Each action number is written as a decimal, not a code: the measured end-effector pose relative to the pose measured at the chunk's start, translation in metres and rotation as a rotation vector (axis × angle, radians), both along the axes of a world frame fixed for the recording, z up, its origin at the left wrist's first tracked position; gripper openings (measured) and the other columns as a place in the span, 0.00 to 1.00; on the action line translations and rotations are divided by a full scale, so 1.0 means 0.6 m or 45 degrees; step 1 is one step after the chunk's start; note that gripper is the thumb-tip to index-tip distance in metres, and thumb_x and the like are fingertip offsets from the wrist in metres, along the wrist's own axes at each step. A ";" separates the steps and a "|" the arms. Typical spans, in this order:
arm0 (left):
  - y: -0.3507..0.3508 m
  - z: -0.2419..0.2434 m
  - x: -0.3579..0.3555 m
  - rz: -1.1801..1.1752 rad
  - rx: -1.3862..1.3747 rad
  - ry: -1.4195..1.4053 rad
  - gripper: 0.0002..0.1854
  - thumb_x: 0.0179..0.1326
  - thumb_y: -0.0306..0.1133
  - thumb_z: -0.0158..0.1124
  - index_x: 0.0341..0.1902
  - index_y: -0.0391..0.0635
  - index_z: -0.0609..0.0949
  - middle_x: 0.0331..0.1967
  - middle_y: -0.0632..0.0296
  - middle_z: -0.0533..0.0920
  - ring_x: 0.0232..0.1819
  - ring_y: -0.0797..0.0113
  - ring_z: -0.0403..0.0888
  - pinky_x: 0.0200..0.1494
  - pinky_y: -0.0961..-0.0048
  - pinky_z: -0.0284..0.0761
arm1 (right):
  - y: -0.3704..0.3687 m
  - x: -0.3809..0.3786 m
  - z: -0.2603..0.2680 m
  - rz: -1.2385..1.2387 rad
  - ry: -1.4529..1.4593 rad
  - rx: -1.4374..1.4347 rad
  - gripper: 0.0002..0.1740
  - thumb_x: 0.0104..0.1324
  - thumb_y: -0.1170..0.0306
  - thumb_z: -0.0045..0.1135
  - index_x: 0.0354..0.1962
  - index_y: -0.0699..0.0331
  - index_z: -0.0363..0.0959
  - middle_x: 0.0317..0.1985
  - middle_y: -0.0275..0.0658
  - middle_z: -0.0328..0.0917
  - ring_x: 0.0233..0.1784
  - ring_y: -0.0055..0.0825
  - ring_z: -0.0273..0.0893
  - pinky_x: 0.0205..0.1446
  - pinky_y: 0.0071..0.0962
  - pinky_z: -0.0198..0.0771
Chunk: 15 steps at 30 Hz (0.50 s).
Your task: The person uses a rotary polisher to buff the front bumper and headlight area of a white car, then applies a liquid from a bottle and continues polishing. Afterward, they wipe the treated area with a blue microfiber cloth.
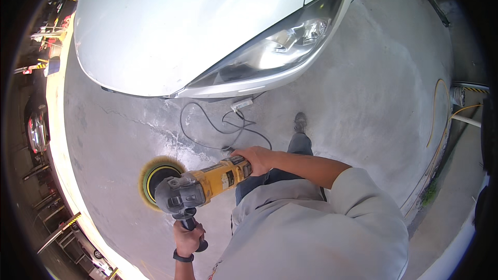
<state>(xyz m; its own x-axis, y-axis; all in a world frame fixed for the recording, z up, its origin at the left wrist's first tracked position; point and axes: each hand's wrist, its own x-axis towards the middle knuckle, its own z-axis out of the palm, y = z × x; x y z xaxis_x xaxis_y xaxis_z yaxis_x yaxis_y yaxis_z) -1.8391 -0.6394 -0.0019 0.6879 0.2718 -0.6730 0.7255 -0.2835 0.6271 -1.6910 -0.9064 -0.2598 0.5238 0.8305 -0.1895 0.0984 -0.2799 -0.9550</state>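
Observation:
A yellow and black rotary polisher (218,179) is held in front of my body, off the floor. My right hand (257,160) wraps the rear end of its yellow housing. Around the black side handle (189,223) closes my left hand (188,238), with a dark band on that wrist. The round yellow polishing pad (144,179) faces away from me to the left, apart from the car. Beyond the tool stands a white car, with its hood (186,27) and right-hand headlight (280,48) in view. The headlight lens looks hazy in places.
A dark power cord (186,132) loops over the concrete floor (362,97) to a white power strip (242,104) under the bumper, close to my feet. An orange hose (433,116) runs along the right side. Parked vehicles (37,130) and striped posts (74,219) show at far left.

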 end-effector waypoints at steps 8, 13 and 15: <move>-0.354 -0.011 0.329 -1.004 -0.087 -0.087 0.13 0.51 0.24 0.71 0.42 0.38 0.82 0.18 0.61 0.76 0.20 0.73 0.69 0.29 0.71 0.72 | -0.467 -0.027 0.053 -0.831 -0.029 -0.269 0.23 0.52 0.60 0.76 0.43 0.60 0.80 0.39 0.46 0.87 0.44 0.49 0.86 0.47 0.42 0.81; -0.467 -0.031 0.469 -1.354 -0.168 -0.220 0.14 0.48 0.24 0.70 0.39 0.38 0.80 0.19 0.51 0.77 0.20 0.57 0.77 0.29 0.63 0.73 | -0.571 -0.061 0.129 -1.193 -0.201 -0.343 0.21 0.52 0.67 0.76 0.44 0.62 0.82 0.37 0.48 0.87 0.42 0.48 0.88 0.43 0.38 0.82; -0.494 -0.045 0.514 -1.391 -0.207 -0.336 0.16 0.48 0.25 0.69 0.42 0.34 0.79 0.19 0.49 0.76 0.21 0.55 0.78 0.30 0.62 0.74 | -0.596 -0.044 0.159 -1.270 -0.240 -0.398 0.20 0.52 0.70 0.76 0.43 0.65 0.83 0.36 0.49 0.87 0.42 0.48 0.88 0.43 0.37 0.82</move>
<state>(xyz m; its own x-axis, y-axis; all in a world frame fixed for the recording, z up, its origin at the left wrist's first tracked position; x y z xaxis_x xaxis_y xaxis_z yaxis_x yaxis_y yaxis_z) -1.5309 -0.9359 -0.0286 0.6286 -0.6384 -0.4442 -0.0209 -0.5848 0.8109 -1.7171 -1.2641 -0.1646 0.9843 -0.0626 -0.1652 -0.1723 -0.5457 -0.8201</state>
